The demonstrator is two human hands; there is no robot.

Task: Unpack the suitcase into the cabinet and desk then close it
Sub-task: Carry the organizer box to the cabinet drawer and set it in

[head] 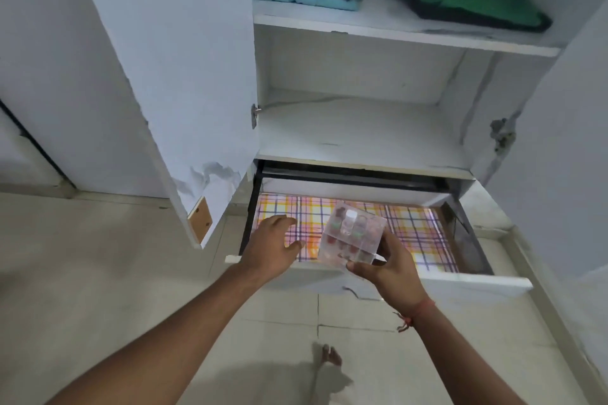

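Here, clear plastic box [352, 236], small bottles inside, right hand [390, 265] holding.

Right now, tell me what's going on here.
A person stands at an open cabinet with its drawer pulled out. The right hand holds a clear box of small bottles above the drawer's checked liner; the left hand hovers open beside it. Folded clothes lie on the top shelf.
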